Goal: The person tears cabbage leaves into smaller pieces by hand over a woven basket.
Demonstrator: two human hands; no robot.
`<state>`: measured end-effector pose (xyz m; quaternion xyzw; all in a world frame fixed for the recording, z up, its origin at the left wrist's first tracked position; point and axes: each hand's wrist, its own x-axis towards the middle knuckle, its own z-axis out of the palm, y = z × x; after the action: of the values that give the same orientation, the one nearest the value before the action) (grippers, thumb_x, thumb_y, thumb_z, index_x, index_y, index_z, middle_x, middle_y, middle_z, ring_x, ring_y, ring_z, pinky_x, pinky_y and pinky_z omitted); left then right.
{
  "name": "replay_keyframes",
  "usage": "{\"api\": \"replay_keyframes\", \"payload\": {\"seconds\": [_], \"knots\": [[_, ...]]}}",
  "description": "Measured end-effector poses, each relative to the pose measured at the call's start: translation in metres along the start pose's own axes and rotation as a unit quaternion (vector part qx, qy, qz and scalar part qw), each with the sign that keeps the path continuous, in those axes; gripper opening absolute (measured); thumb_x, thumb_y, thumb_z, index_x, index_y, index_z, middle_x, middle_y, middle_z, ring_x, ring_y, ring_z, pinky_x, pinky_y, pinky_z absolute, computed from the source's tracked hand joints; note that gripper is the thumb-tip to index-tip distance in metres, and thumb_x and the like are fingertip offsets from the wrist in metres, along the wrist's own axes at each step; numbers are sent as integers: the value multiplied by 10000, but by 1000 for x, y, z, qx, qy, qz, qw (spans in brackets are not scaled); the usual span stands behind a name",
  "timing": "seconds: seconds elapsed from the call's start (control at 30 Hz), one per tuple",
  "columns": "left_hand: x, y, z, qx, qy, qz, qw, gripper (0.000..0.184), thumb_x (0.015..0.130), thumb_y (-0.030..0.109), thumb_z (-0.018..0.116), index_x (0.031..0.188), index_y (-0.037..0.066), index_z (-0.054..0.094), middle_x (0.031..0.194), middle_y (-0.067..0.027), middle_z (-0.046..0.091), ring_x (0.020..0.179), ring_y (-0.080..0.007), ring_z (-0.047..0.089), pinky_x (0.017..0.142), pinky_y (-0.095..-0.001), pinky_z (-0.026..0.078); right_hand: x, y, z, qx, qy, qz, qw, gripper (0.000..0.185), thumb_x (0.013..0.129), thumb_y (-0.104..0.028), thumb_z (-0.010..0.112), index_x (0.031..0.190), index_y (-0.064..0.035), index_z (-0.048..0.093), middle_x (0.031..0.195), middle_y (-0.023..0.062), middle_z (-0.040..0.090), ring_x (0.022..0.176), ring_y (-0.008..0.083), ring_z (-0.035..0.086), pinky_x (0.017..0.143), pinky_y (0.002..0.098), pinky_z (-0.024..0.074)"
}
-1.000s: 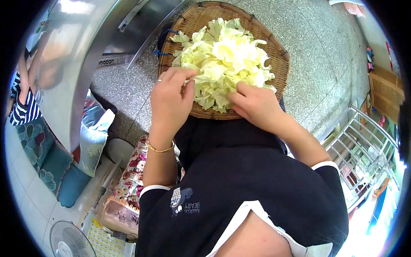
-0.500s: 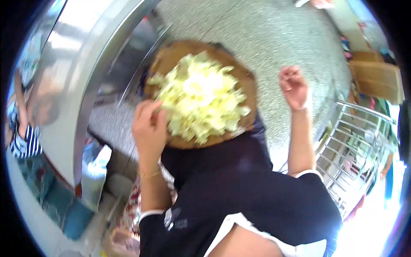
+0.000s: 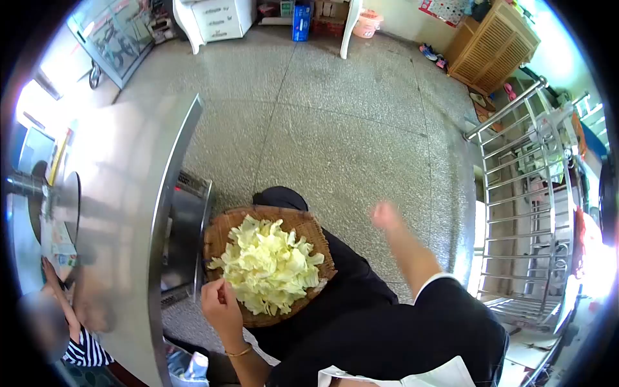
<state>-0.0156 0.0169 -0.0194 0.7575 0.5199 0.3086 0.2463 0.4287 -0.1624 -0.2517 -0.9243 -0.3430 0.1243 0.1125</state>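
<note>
A shallow woven bamboo basket (image 3: 311, 226) rests across my legs, heaped with torn, pale yellow-green leaves (image 3: 267, 264) that look like cabbage. My left hand (image 3: 221, 308), with a bracelet at the wrist, is at the basket's lower left edge, beside the leaves. Its fingers are curled closed, and whatever they may hold is hidden. My right hand (image 3: 385, 216) is out over the floor, to the right of the basket and apart from it. Motion smears its fingers, so their shape does not show.
A metal-edged table (image 3: 129, 193) stands close on my left, with a person in a striped garment (image 3: 89, 348) beyond it. On the right is a metal rack (image 3: 522, 213). Speckled floor (image 3: 335, 129) stretches ahead to a white desk (image 3: 219, 19) and a wooden cabinet (image 3: 493, 45).
The view has tilted up toward the room. My right hand has swung inward, toward the basket side, and blurs. My left hand stays curled at the basket's edge.
</note>
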Motion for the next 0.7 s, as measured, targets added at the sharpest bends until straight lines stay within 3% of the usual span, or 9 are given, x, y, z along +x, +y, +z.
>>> {"api": "replay_keyframes", "payload": {"seconds": [0.03,0.07,0.13,0.17,0.2,0.27,0.33,0.47,0.7], "knots": [[2,0,-2,1,5,11,1000,98,818,46,591,893,-13,609,831,-109,563,646,-193,525,580,-283,429,63,-9,-49,86,146,60,984,443,827,-320,620,1078,38,549,960,241,621,882,312,617,781,424,492],[4,4,-4,2,0,7,1000,99,819,51,594,892,-14,611,837,-112,565,630,-189,523,569,-285,427,105,-32,-120,336,126,85,930,519,856,-352,583,1174,39,457,1106,247,519,1008,304,536,868,404,440],[5,9,-9,14,-5,5,1000,106,823,62,599,895,-15,608,831,-104,567,641,-182,528,578,-279,431,187,-82,-263,849,181,125,481,684,912,-414,508,1365,43,273,1398,259,316,1259,287,374,1043,363,334],[5,11,-12,23,-7,1,1000,114,828,74,605,898,-16,606,825,-96,569,652,-174,533,586,-272,435,212,-86,-299,833,142,99,525,723,903,-394,537,1406,0,200,1443,215,258,1258,300,376,1041,370,336],[5,10,-12,20,4,4,1000,114,828,74,605,898,-16,606,825,-96,569,652,-174,533,586,-272,435,264,-65,-307,685,161,15,711,731,897,-388,552,1410,-15,190,1451,194,252,1256,303,375,1028,390,345],[1,1,-14,25,40,9,999,108,828,73,605,893,-14,606,817,-94,573,649,-172,535,587,-275,436,294,-79,-298,493,165,-76,851,741,890,-381,568,1415,-30,180,1459,172,245,1254,306,374,1015,410,355],[-3,1,-13,19,55,-6,998,94,815,57,611,879,-12,610,801,-98,571,638,-182,534,579,-286,436,248,-154,-273,706,81,-17,703,696,882,-351,593,1395,-38,243,1395,152,344,1197,278,428,922,421,427],[-9,-6,-12,10,44,-23,999,81,802,45,623,861,-9,611,797,-100,574,623,-185,526,568,-294,436,183,-202,-189,669,-123,7,733,498,903,-307,570,1287,-47,391,1190,114,495,1017,199,528,784,356,497],[-6,-14,-16,18,40,-19,999,92,821,62,613,886,-4,613,802,-90,575,645,-177,521,577,-282,428,115,-234,-167,552,-211,-23,807,338,918,-249,533,1169,-26,494,979,72,601,838,173,591,721,289,511]]}}
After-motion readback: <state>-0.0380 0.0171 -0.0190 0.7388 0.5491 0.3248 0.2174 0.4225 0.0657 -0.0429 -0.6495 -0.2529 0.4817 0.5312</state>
